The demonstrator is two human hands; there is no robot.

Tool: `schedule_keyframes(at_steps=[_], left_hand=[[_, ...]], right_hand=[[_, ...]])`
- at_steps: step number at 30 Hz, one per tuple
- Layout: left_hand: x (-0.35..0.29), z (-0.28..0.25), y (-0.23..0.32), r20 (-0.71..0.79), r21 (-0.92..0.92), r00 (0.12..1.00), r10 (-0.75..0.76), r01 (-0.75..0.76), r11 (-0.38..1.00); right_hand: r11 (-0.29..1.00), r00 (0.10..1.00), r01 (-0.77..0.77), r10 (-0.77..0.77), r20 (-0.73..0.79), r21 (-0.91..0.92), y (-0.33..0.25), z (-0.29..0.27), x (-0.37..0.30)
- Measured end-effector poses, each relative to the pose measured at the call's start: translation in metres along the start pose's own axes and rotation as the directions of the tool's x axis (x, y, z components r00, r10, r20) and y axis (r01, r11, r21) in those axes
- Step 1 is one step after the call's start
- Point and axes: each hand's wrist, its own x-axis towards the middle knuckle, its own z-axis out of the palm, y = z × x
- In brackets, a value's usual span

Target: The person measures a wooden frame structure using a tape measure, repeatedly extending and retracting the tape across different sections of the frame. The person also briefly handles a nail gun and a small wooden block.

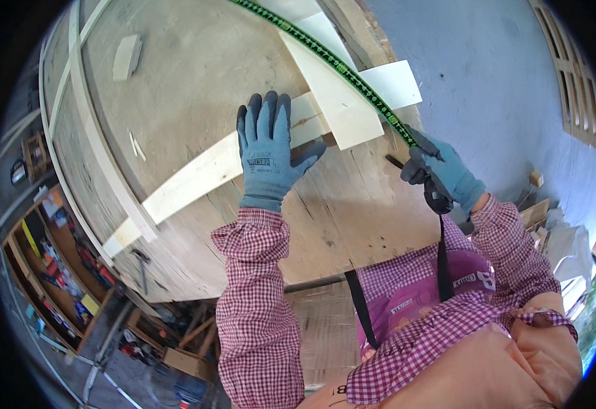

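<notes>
My left hand [265, 163], in a blue-grey work glove, lies flat with fingers stretched on a long pale wooden strip [199, 170]. My right hand [448, 163], gloved alike, is closed on a tape measure near its dark case [438, 199]. The green-and-black tape blade [342, 67] runs out to the far left, crossing over a wide pale board [342, 112]. That board overlaps the strip's right end. A short dark stick-like thing [394, 161] juts out beside my right fingers; I cannot tell whether I hold it.
Under everything is a worn plywood tabletop [325, 218]. Wooden battens [100, 129] form a frame on its left, with a small wood offcut [127, 57] and a hammer-like tool [142, 269] nearby. A shelf unit of tools [56, 273] stands lower left; a slatted pallet [577, 82] is far right.
</notes>
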Motion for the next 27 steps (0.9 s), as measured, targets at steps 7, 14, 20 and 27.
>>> schedule_keyframes(at_steps=[7,14,20,27], left_hand=[[0.025,0.015,-0.010,0.029,0.028,0.991,0.130,-0.131,0.991],[0.026,0.020,-0.011,0.021,0.023,0.987,0.162,-0.162,0.987],[0.029,0.021,-0.007,0.023,0.047,0.977,0.210,-0.211,0.976],[0.025,0.020,-0.007,0.044,0.094,0.977,0.207,-0.210,0.973]], right_hand=[[0.994,0.992,0.108,-0.110,-0.057,-0.032,0.008,0.012,-0.006],[0.963,0.976,0.032,-0.088,-0.200,-0.269,-0.004,0.024,-0.011],[0.956,0.960,0.088,-0.156,-0.231,-0.281,0.006,0.020,-0.012],[0.963,0.941,0.115,-0.184,-0.285,-0.242,0.020,0.024,-0.005]])
